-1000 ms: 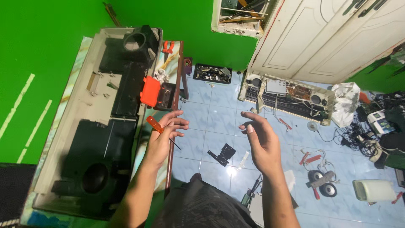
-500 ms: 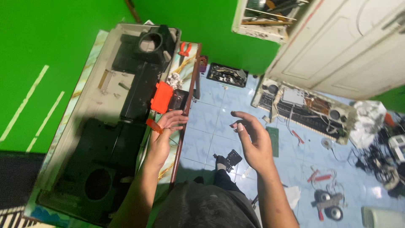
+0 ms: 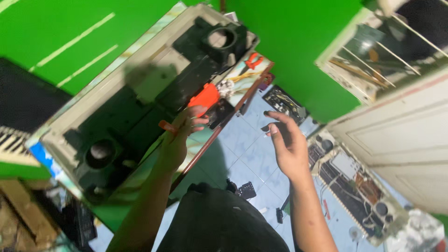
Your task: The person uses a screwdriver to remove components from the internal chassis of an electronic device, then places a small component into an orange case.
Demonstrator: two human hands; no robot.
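Orange-handled tool (image 3: 166, 126) sitting in left hand (image 3: 179, 140), fingers loosely curled round it, over table edge (image 3: 205, 144) beside speaker cabinet (image 3: 116, 107). Right hand (image 3: 287, 140) open, empty, above tiled floor (image 3: 242, 149).

Frame tilted and motion-blurred overall, edges smeared worst at bottom left and right. Even, fairly bright indoor light, green walls saturated. Left hand (image 3: 179, 135) and right hand (image 3: 285, 140) soft, fingertips streaked. Dark shadow inside the cream speaker case (image 3: 126, 102); faint sheen on the blue floor tiles (image 3: 242, 144).
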